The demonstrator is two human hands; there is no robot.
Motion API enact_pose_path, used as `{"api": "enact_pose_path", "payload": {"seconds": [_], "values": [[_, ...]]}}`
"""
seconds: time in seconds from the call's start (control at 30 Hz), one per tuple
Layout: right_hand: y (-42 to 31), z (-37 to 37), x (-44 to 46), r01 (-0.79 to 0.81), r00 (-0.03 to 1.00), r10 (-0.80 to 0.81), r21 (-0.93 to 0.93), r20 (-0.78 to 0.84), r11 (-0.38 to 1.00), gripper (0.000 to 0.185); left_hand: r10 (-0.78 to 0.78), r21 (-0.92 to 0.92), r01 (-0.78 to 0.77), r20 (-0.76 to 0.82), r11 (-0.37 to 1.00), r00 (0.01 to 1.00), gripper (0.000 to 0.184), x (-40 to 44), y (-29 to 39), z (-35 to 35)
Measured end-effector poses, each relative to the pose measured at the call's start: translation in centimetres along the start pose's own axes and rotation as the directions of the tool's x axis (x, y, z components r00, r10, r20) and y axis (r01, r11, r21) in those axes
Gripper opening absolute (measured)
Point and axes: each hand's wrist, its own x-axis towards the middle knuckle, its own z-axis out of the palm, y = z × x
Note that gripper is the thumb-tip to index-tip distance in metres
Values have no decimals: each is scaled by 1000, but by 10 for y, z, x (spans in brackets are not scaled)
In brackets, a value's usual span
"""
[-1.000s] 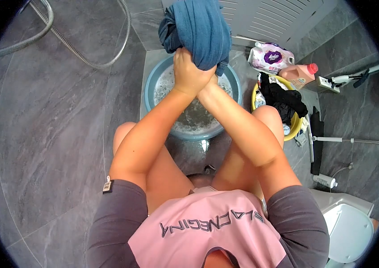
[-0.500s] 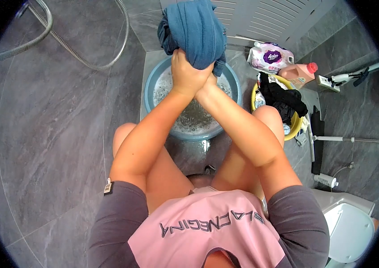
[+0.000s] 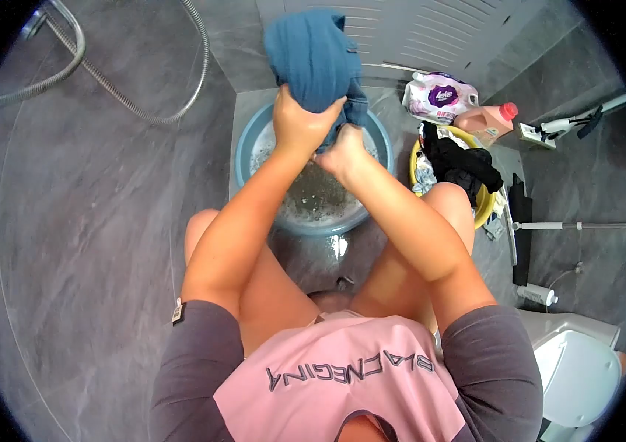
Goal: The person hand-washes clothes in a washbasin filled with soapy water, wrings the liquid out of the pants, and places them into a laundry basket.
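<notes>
A bunched blue cloth (image 3: 309, 59) is held up over the far side of a blue basin (image 3: 331, 229) of soapy, murky water. My left hand (image 3: 302, 125) grips the cloth from below, its thumb and fingers pressed into the fabric. Just lower and to the right, my right hand (image 3: 342, 151) is closed round a hanging lower part of the same cloth. The two hands are slightly apart, and some of their fingers are hidden by the fabric.
Right of the basin stands a yellow basket (image 3: 484, 210) of dark and light clothes. Behind it are a white-purple package (image 3: 442, 97) and a pink bottle (image 3: 486, 121). A shower hose (image 3: 132, 99) hangs upper left; a toilet (image 3: 578, 379) is lower right.
The cloth has shifted a little left and down. My right hand has come away from my left hand, moving down to a lower part of the cloth. The view has shifted slightly.
</notes>
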Motion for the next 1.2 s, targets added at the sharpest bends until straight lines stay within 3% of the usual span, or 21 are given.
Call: {"api": "enact_pose_path", "payload": {"seconds": [0.1,0.17,0.23,0.3,0.37,0.43,0.53,0.6,0.63,0.7,0.8,0.93,1.1,1.2], "values": [[-20,8,-20,43,990,-38,-30,136,999,79,-49,-92,47,-19,995,999,63,9,15,-8],[-32,16,-29,123,940,-50,-201,336,972,81,-9,-220,-24,-146,975,989,62,16,26,-10],[-37,22,-36,191,934,-113,-207,338,960,79,20,-231,-66,-195,971,981,59,18,33,-9],[-37,14,-19,389,886,-286,-253,364,886,72,-92,-375,44,-110,926,990,54,15,38,-8],[-40,13,-12,355,905,-273,-223,326,908,66,-16,-306,-22,-121,952,993,52,7,33,0],[-44,12,-11,258,882,-179,-129,436,957,62,68,-239,-96,-123,966,990,51,2,31,6],[-34,16,-9,299,907,-264,-60,327,953,55,55,-227,-83,-129,970,990,53,-2,30,11],[-26,19,-7,334,926,-322,-27,197,942,50,131,-50,-141,-166,989,977,60,-1,29,13],[-25,18,-6,329,933,-320,-25,163,944,50,127,-46,-136,-163,990,978,60,-1,31,11],[-22,16,-4,308,945,-304,-23,119,951,50,302,164,-285,-94,945,949,64,1,34,8],[-19,13,-1,286,955,-282,-30,92,958,51,348,192,-324,-111,926,931,64,5,27,11],[-15,10,4,242,969,-239,-44,62,969,51,322,246,-296,-72,923,944,61,2,24,9],[-6,10,7,201,979,-199,-57,35,978,52,170,326,-156,-14,932,985,52,-2,14,5],[-1,10,7,178,984,-177,-66,18,982,52,176,312,-158,-28,937,984,50,-3,13,1]]}}
